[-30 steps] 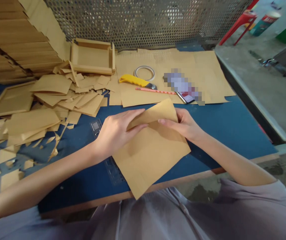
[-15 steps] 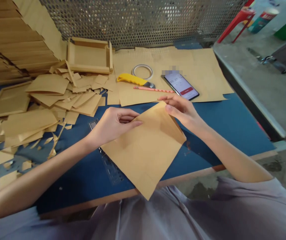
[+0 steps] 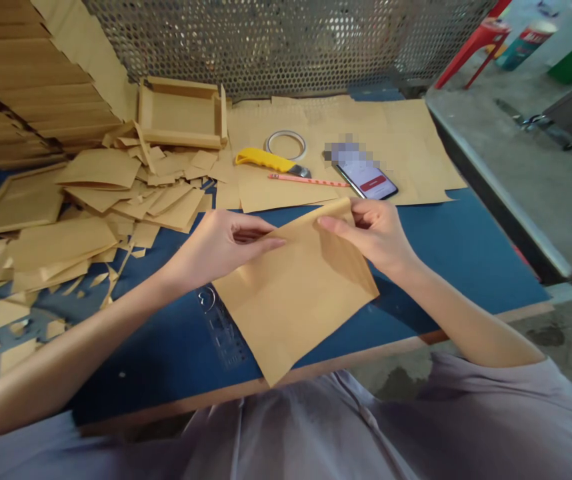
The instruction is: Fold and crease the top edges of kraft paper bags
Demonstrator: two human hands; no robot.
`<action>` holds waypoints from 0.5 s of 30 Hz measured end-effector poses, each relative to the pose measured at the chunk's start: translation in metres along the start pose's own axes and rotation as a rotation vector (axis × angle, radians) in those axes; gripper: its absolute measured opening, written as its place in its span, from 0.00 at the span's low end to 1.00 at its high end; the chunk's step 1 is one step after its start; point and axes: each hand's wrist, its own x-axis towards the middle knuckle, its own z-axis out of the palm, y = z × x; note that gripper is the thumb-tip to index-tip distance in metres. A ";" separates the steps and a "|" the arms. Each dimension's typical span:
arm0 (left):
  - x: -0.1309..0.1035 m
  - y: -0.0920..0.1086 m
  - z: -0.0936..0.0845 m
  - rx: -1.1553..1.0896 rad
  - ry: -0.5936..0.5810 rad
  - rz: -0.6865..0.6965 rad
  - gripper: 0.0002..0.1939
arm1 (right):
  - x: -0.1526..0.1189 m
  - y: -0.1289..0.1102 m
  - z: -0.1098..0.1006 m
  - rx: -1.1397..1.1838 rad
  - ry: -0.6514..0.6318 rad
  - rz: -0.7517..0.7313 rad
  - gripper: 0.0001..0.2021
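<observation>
A sheet of brown kraft paper [image 3: 291, 293] is held tilted above the blue tabletop, its lowest corner near the front edge. My left hand [image 3: 223, 243] pinches its upper left edge, thumb on the near face and fingers behind. At the upper right corner, my right hand [image 3: 373, 230] grips the paper the same way, with its fingers mostly hidden behind. A narrow strip along the top and right edges looks folded. Partly under the sheet, a clear plastic stencil ruler [image 3: 223, 333] lies on the table.
Flat brown sheets [image 3: 406, 133] at the back carry a tape roll [image 3: 286, 145], a yellow utility knife [image 3: 266, 160], a pink pencil [image 3: 306, 180] and a phone [image 3: 366, 177]. Paper scraps [image 3: 66, 247] and a shallow paper tray [image 3: 181, 113] lie left, beside stacked brown sheets [image 3: 31, 80].
My right hand has shifted its grip onto the sheet's upper corner, fingers now behind it. The sheet has turned slightly, its bottom corner swinging left and uncovering more of the ruler.
</observation>
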 end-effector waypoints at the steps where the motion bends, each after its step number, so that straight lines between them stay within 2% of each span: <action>1: 0.000 0.000 -0.002 0.018 -0.001 0.003 0.07 | 0.001 0.000 -0.001 0.016 -0.018 0.002 0.14; 4: 0.002 0.000 -0.006 0.022 -0.079 -0.030 0.07 | 0.005 -0.004 -0.006 0.008 -0.112 -0.014 0.15; 7: 0.002 0.000 -0.007 0.027 -0.173 -0.059 0.09 | 0.009 -0.014 -0.013 -0.166 -0.220 -0.109 0.18; 10: 0.002 0.001 -0.005 0.047 -0.195 -0.042 0.10 | 0.011 -0.025 -0.017 -0.356 -0.305 -0.178 0.15; 13: 0.001 0.002 -0.004 0.076 -0.128 0.017 0.09 | 0.013 -0.032 -0.018 -0.442 -0.292 -0.205 0.13; 15: 0.002 0.001 -0.009 0.104 -0.001 0.058 0.11 | 0.017 -0.032 -0.020 -0.427 -0.228 -0.221 0.11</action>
